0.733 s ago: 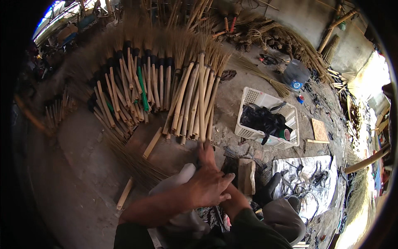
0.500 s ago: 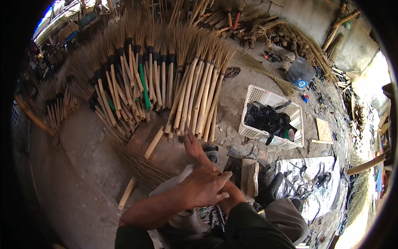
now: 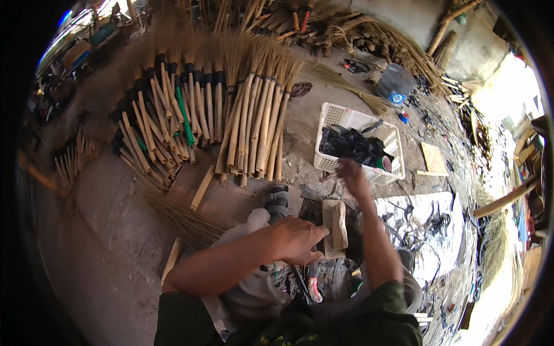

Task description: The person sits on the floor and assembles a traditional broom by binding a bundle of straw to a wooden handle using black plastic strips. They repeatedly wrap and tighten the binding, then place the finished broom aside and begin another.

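My left hand (image 3: 300,239) hangs above my lap with its thumb and fingers apart and nothing visible between them. Just below it lies a slim tool with a red and white handle (image 3: 313,285). My right hand (image 3: 353,177) reaches to the near edge of a white plastic basket (image 3: 329,124); its fingers are blurred, and what they hold, if anything, does not show. Inside the basket are black strips (image 3: 352,143) in a tangled heap and a green roll of tape (image 3: 384,163). A wooden block (image 3: 334,228) sits on the ground between my hands.
Many brooms with bamboo handles (image 3: 254,127) lie in a row at the far left. One loose broom (image 3: 184,216) lies beside my left leg. A clear plastic jug (image 3: 396,83) and a blue tape roll (image 3: 404,117) stand beyond the basket. A pale sheet with black scraps (image 3: 424,213) covers the ground at right.
My right hand has swung from near the broom handles, across to the right, to the basket's near edge. The left hand stays over my lap. The whole view has shifted slightly.
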A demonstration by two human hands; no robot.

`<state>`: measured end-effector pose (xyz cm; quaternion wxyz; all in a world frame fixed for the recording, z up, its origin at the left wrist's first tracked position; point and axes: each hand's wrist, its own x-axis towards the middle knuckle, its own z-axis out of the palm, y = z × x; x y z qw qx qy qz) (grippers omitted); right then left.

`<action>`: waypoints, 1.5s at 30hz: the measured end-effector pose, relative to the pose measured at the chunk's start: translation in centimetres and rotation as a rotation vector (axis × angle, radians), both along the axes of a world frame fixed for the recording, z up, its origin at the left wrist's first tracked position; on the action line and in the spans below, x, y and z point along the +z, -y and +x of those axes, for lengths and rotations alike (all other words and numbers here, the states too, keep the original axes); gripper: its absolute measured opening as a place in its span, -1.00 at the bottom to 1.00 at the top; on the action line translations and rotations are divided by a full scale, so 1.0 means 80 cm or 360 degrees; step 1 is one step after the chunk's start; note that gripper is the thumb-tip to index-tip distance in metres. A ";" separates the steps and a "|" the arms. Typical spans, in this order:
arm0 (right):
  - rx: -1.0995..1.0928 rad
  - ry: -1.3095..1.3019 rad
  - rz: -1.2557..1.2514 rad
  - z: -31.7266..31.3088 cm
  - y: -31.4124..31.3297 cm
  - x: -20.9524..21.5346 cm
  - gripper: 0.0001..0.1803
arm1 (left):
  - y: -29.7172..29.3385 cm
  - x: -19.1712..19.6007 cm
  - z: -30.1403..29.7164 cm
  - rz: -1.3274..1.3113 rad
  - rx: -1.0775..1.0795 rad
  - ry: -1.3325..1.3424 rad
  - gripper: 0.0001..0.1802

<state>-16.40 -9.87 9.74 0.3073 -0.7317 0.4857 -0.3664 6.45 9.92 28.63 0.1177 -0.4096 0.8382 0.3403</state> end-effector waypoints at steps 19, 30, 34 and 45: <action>-0.2207 0.0120 0.0490 -0.506 -0.650 0.022 -0.61 | 0.010 -0.023 0.010 0.0112 0.0568 0.0045 -0.32; -0.1732 -0.0507 0.1566 -0.322 -0.620 -0.157 -0.49 | 0.017 -0.032 -0.027 0.0207 0.0446 0.0044 -0.25; -0.1696 -0.0517 0.1755 -0.319 -0.603 -0.159 -0.42 | 0.013 -0.030 -0.029 0.0128 0.0485 0.0141 -0.21; -0.2391 0.2540 0.0261 -0.295 -0.663 -0.102 -0.51 | 0.016 -0.029 -0.014 0.0101 0.0464 0.0119 -0.13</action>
